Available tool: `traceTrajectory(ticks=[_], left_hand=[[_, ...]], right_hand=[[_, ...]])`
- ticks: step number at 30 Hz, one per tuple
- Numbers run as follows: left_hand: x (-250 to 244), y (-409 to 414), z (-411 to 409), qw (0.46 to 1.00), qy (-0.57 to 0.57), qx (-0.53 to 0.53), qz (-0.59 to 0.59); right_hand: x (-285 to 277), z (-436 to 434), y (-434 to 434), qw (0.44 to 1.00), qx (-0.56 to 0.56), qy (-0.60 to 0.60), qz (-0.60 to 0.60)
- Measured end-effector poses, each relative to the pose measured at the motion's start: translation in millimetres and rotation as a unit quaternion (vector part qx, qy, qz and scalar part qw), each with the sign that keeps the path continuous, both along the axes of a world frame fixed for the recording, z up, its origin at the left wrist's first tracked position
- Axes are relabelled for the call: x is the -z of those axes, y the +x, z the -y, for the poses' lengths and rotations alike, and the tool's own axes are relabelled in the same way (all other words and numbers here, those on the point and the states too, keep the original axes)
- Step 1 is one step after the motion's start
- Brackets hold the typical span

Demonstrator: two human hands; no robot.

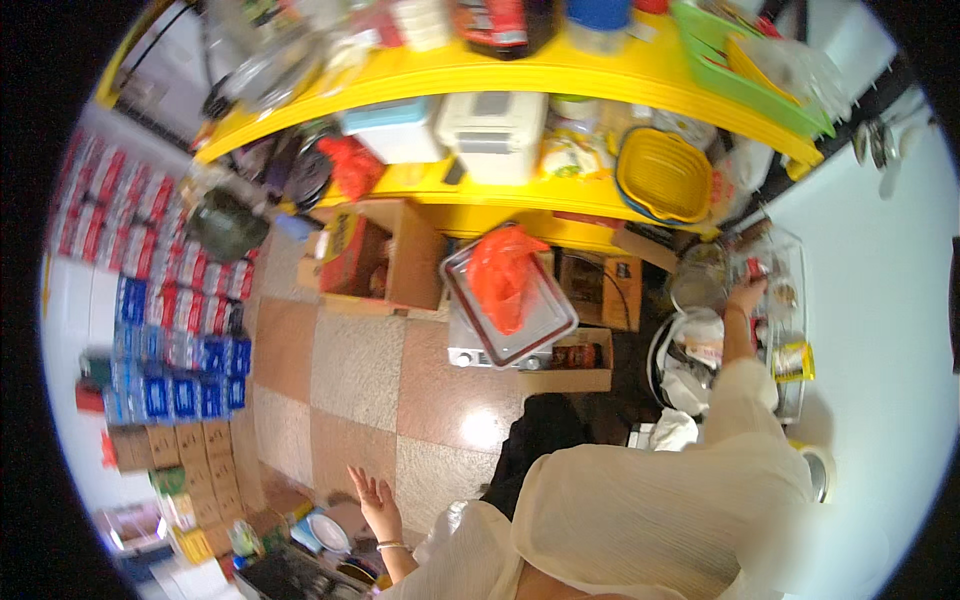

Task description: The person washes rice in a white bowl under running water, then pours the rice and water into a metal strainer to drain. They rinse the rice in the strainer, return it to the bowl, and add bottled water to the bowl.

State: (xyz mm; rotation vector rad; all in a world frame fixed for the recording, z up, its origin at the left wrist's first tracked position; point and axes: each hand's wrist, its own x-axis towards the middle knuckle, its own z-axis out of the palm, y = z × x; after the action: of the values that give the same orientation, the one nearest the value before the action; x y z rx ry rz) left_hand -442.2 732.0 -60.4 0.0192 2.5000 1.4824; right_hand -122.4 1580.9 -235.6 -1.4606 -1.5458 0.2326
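Observation:
My right hand (744, 292) reaches out over a clear plastic rack (796, 300) by the wall on the right. A small red-and-white item (756, 268) is at its fingertips; whether the fingers hold it I cannot tell. Just left of this hand are some clear containers (694, 281). Under the forearm stands a tub with white bags (686, 379) in it. My left hand (373, 501) hangs low over the tiled floor with its fingers apart and nothing in it. A bracelet circles that wrist.
Yellow shelves (510, 75) cross the front, holding white boxes (491, 135) and a yellow basket (665, 174). Below, a red plastic bag (502, 277) lies on a tray (551, 304) over a silver appliance (466, 356). A cardboard box (416, 255) stands left; stacked packs (172, 390) line the wall.

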Motion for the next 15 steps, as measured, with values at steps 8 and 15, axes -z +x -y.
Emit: traceTrajectory(ticks=[8,15], left_hand=[[-13.2,62.4,126.2,0.977,0.141,-0.121,0.106],[-59.5,110.6,243.7,0.918,0.310,-0.144,0.199]], right_hand=[[-164.2,421.4,-188.8,0.694,-0.648,0.019,0.312],[-213.2,826.8,-320.0,0.299,-0.943,0.046,0.140]])
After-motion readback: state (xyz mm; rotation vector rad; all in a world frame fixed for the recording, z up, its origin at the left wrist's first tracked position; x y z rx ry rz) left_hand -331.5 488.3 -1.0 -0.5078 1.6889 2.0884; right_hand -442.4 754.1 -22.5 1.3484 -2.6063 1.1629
